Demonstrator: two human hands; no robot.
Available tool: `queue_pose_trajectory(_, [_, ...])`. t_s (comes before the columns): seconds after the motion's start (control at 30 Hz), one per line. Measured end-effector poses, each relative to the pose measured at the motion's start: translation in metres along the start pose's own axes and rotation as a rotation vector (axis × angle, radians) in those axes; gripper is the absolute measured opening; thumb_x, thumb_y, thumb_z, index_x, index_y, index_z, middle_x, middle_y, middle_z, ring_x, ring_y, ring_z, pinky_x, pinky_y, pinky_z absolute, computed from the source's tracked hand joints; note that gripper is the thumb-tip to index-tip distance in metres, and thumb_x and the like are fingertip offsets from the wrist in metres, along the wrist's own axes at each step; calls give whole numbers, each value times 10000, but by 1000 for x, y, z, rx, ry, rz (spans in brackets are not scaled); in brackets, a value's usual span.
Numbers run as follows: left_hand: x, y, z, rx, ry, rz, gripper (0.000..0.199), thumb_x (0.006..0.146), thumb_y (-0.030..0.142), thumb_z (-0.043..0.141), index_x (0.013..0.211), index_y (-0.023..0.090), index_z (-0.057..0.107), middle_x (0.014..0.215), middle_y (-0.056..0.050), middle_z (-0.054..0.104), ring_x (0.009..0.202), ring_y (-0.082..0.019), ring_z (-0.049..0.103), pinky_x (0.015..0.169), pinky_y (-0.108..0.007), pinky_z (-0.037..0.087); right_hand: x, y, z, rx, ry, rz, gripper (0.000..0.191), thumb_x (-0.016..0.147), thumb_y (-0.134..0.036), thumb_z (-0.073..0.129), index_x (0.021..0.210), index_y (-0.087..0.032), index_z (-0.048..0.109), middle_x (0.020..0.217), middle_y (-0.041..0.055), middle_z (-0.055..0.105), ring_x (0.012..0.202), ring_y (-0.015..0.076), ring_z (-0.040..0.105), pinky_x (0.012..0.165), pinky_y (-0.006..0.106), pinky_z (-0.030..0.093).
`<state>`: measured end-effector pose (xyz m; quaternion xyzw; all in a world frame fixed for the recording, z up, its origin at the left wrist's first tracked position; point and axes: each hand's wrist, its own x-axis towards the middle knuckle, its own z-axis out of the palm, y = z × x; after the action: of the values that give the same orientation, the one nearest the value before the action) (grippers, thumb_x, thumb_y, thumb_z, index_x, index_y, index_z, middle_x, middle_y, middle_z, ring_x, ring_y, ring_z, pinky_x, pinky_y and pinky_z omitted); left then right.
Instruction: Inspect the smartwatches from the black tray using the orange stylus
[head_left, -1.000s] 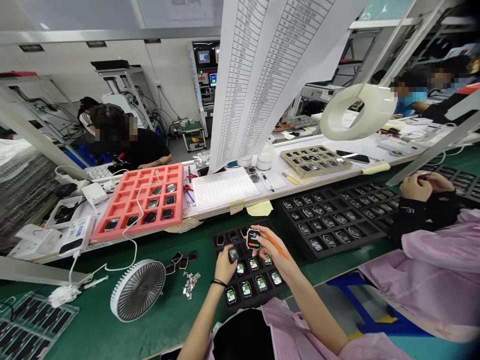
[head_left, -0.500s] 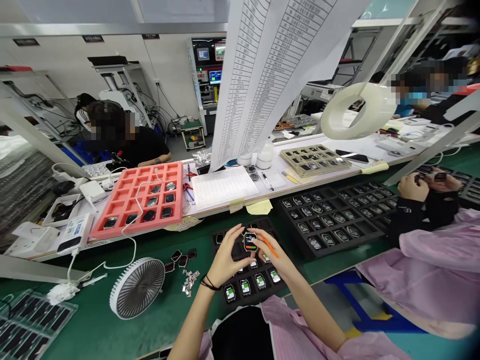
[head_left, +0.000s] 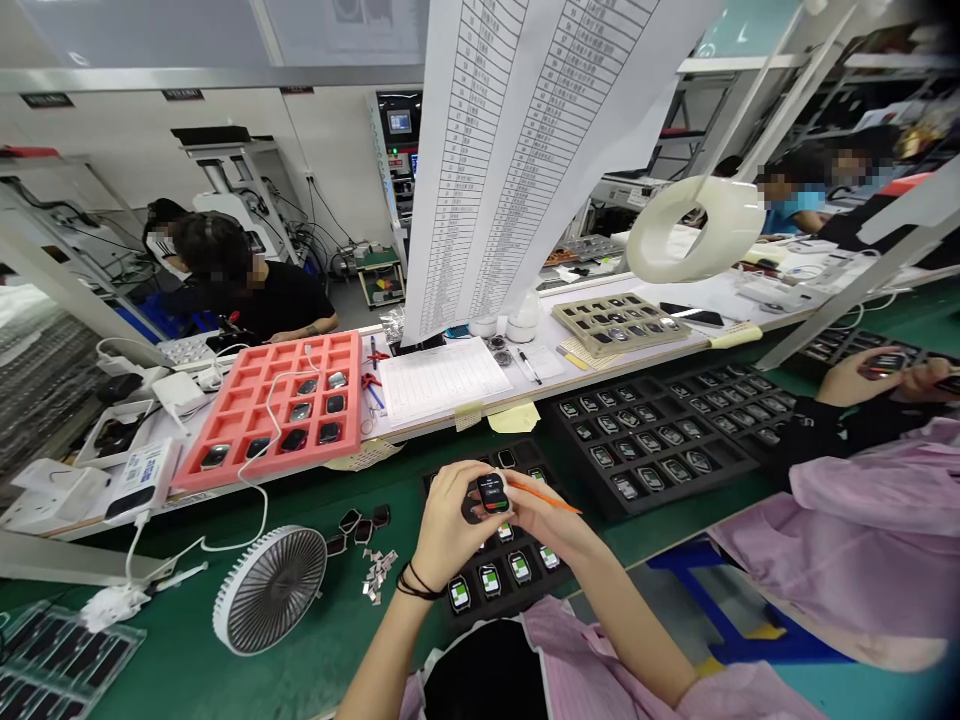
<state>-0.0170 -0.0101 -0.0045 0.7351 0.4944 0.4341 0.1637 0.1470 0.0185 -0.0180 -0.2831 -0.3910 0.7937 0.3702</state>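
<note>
Above the black foam tray [head_left: 510,602], a smartwatch [head_left: 493,493] with a lit dark screen is held between my two hands. My left hand [head_left: 448,525] has its fingers and thumb closed round the watch's left side. Fingers of my right hand [head_left: 551,525] are on its right edge. A thin orange stick [head_left: 551,496] rests in the right hand and points out to the right. In the tray below, several watches lie face up, their screens lit white and green. My hands cover part of the tray.
Left of the tray are loose watch parts [head_left: 350,521], small metallic pieces [head_left: 379,575] and a white fan [head_left: 271,590]. More watch trays [head_left: 637,440] stand to the right, near a co-worker's hands [head_left: 862,378]. A pink tray [head_left: 247,400] and hanging paper [head_left: 517,170] are ahead.
The watch has moved slightly left and down and is tilted differently, and its screen shows other content. My left fingers have drawn in closer round it. The orange stick lies flatter.
</note>
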Motion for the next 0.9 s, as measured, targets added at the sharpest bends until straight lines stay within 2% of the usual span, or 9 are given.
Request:
queue_pose_trajectory(0.1, [2,10,-4,-6,46,35,363,739,234,726,1070,220,577,1056,-94,656,1018,-265,595,881,-428,467,5,4,-2,114,-72,49,331,725,-392,751,987,-203,679,893,63,718,803,218,685,792,377,507])
queue_pose_trajectory(0.23, [1,15,-5,-37,58,62,376,707,199,746,1047,213,585,1020,-81,671,981,-252,611,861,-402,478,9,11,-2,222,-79,98,393,609,-411,829,912,-199,696,838,50,730,739,193,678,730,324,509])
queue_pose_trajectory(0.33, [-1,14,-5,-52,62,46,395,696,201,758,1048,209,580,1015,-78,672,977,-247,614,855,-395,483,7,9,1,224,-81,95,370,636,-399,815,923,-199,695,822,45,727,729,182,677,732,312,511])
queue_pose_trajectory(0.43, [-2,12,-5,-21,68,16,381,722,237,744,1064,217,576,1025,-82,671,982,-253,614,857,-408,479,4,2,6,124,-59,49,313,727,-378,748,973,-197,684,838,53,717,768,202,685,762,348,517])
queue_pose_trajectory(0.6, [-2,10,0,97,66,12,355,746,234,721,1073,226,582,1035,-84,673,980,-266,614,835,-417,469,-1,-8,14,-125,84,-111,338,794,-403,679,1094,-250,648,980,43,674,800,200,684,766,363,536])
queue_pose_trajectory(0.77, [-1,12,4,155,69,39,358,757,226,711,1085,226,567,1047,-78,674,979,-262,612,822,-402,461,2,-9,18,-341,177,-263,265,790,-393,679,1018,-257,679,815,17,643,764,191,646,732,345,545])
queue_pose_trajectory(0.83, [0,12,3,176,71,40,359,758,209,701,1088,226,561,1048,-76,672,979,-260,610,824,-399,457,4,-10,17,-353,145,-265,271,797,-372,675,1043,-258,670,860,20,650,769,187,647,777,364,545])
queue_pose_trajectory(0.9, [0,12,2,189,71,30,340,765,177,674,1082,225,559,1052,-73,669,980,-256,607,824,-396,453,4,-10,13,-327,52,-225,351,793,-328,686,1135,-272,631,977,28,655,826,185,660,860,383,525])
